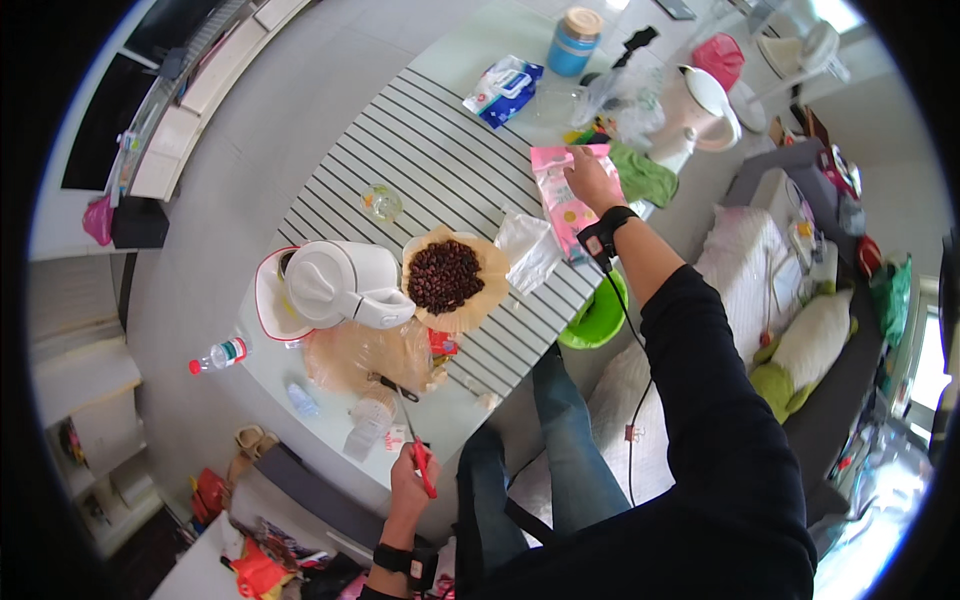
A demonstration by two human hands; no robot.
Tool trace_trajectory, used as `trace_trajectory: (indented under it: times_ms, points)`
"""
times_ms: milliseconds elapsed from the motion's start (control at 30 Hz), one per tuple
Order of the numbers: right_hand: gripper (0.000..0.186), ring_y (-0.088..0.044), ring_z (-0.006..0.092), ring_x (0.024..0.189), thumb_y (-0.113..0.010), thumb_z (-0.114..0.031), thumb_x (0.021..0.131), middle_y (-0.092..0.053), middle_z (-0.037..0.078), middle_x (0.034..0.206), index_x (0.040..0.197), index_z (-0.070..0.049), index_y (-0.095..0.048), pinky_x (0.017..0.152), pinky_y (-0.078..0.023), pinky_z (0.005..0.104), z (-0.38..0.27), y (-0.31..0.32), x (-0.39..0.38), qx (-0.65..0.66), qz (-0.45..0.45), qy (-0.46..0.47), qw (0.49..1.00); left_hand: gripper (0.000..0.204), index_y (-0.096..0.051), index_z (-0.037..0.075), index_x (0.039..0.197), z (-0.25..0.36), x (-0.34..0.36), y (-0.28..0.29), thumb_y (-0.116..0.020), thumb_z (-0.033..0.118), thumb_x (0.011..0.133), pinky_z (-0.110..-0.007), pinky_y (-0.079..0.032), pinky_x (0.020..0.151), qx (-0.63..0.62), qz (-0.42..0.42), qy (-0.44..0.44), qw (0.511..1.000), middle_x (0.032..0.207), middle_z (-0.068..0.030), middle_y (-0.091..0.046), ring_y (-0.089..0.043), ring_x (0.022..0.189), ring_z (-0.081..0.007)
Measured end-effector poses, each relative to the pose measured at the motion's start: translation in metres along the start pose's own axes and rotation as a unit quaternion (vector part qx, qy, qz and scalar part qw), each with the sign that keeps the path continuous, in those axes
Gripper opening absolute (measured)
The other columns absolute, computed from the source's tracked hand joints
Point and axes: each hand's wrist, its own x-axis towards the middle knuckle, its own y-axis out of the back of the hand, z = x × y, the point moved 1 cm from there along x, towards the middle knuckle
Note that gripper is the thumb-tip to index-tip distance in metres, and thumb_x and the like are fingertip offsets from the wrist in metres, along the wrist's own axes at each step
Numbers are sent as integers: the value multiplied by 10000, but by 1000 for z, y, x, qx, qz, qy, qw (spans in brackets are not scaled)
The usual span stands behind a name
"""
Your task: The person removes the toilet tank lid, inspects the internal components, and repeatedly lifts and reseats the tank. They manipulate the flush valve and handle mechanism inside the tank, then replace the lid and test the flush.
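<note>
At the table's near left edge, my left hand (405, 485) is closed round the red handle of a pair of scissors (425, 470), whose slim metal blade points up the table. A dark piece lies by the blade's tip, beside a crumpled clear plastic bag (355, 352). My right hand (592, 182) reaches across to a pink packet (560, 200) on the right side and grips its upper part; some fingertips are hard to make out. Between the hands, a paper-lined bowl (490, 272) holds a heap of small dark red-brown pieces (445, 277). A silvery pouch (527, 248) lies between bowl and packet.
A white kettle (345, 285) stands left of the bowl, and a glass (381, 203) behind it. Wet wipes (503, 91), a blue jar (574, 42), a green cloth (643, 173) and a pale jug (695, 110) crowd the far right. A green bin (597, 315) sits below the table edge.
</note>
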Motion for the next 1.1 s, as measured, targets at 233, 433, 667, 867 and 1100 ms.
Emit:
trace_trajectory:
  times_ms: [233,433,667,867,1100]
  points:
    - [317,-671,402,1038,-665,-202,876,-691,209,1129,1156,-56,-693,896,-542,452,28,-25,75,-139,-126,34,982,189,-542,9,1047,34,38,-103,-638,-51,897,-252,-465,620,-135,10,-32,990,765,1,-522,-510,666,-81]
    - [205,-674,394,844,-704,-236,844,-696,187,863,857,-32,-704,730,-511,484,15,39,57,-84,-112,164,976,130,-527,5,1056,72,37,-129,-558,-57,946,-223,-343,518,-254,-2,-11,967,745,19,-430,-383,579,-63]
    - [142,-636,319,694,-709,-137,883,-623,161,790,863,-2,-672,638,-475,414,-33,192,-71,14,-148,215,965,134,-526,4,1087,108,25,-133,-545,20,956,-323,-471,574,-204,-45,-28,977,844,-90,-578,-588,649,-203]
    - [69,-624,352,732,-694,-69,892,-617,155,829,893,-7,-664,672,-482,413,-93,276,-161,41,-102,168,980,493,-472,-35,1257,158,-19,-134,-675,14,810,-469,-514,867,157,51,-254,953,1115,-213,-600,-620,1009,-396]
    - [89,-622,353,779,-704,-92,890,-604,128,842,890,-21,-650,693,-485,412,-199,342,-245,5,-147,296,944,608,-457,-50,1265,184,-75,-89,-702,-7,710,-489,-401,1085,256,163,-324,896,1265,-261,-525,-502,1242,-436]
